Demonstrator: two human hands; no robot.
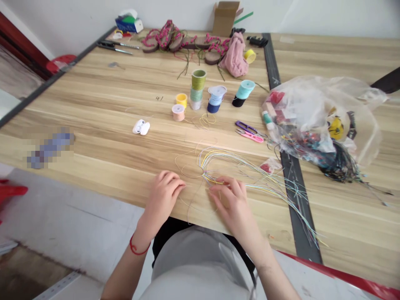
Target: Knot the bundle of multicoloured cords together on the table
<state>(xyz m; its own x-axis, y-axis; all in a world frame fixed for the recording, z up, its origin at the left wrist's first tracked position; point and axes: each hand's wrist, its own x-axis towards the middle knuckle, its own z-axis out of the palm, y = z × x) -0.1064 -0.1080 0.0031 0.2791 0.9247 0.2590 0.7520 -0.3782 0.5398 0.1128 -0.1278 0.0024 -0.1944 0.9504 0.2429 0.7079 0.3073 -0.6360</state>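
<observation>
A loose bundle of long pastel threads (218,173) fans out across the tabletop toward the right. My right hand (228,200) rests on the bundle, its fingers pinching strands near the gathered part. My left hand (164,196) lies to the left at the table's near edge, fingertips curled close to some thin strands. Whether those fingers hold a strand is too fine to tell. Both hands are on a light wood-grain table (103,89). A red cord bracelet (137,249) circles my left wrist.
Thread spools (196,89) stand beyond the hands, with white earbuds (141,127) to their left. Pink and purple scissors (248,131) lie to the right, beside a full plastic bag (321,121). Pink braided sandals (165,39) and a cardboard box (225,18) sit along the far edge.
</observation>
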